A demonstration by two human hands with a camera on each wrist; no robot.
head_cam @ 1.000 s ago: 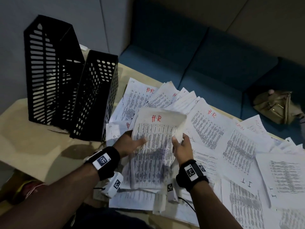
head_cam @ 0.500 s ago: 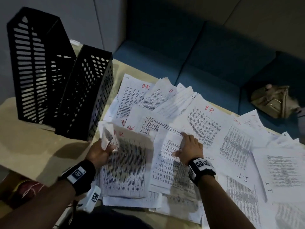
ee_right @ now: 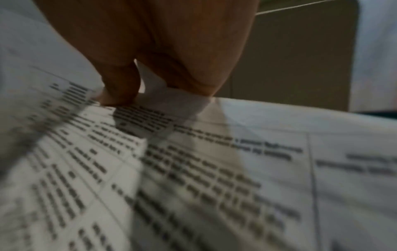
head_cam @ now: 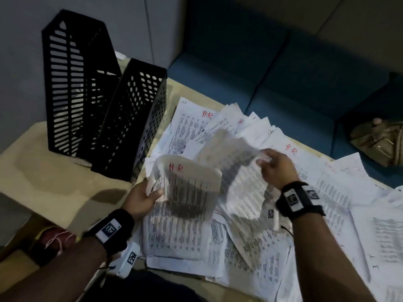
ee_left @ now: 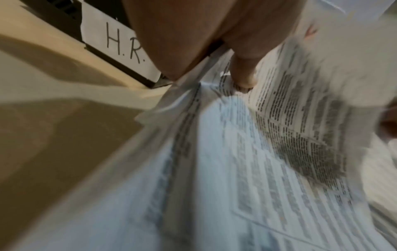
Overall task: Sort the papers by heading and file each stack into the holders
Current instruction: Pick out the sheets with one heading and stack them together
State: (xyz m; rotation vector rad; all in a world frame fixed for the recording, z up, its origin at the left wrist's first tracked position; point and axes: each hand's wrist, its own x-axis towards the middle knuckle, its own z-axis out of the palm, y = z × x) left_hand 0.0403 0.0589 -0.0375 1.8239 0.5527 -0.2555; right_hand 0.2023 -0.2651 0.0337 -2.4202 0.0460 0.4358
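Printed papers (head_cam: 340,192) with red "HR" and "IT" headings lie spread over the beige table (head_cam: 54,182). My left hand (head_cam: 152,190) grips a small stack headed "HR" (head_cam: 189,188) at its left edge, thumb (ee_left: 242,73) on top. My right hand (head_cam: 265,159) pinches the corner of one curled sheet (head_cam: 235,164) lifted above the pile, beside the stack; its fingers (ee_right: 120,81) show on that sheet (ee_right: 214,169). Two black holders stand at the left, one slotted (head_cam: 72,83) and one perforated (head_cam: 133,118). A white "H.R." label (ee_left: 120,45) shows on a holder's base.
A blue sofa (head_cam: 294,73) runs behind the table, with a tan bag (head_cam: 379,142) on it at the right. A grey wall (head_cam: 109,18) stands behind the holders. Bare tabletop lies in front of the holders at the left.
My right hand has picked one sheet off the pile and raised it toward the stack. My left hand still holds the HR stack, now tilted up.
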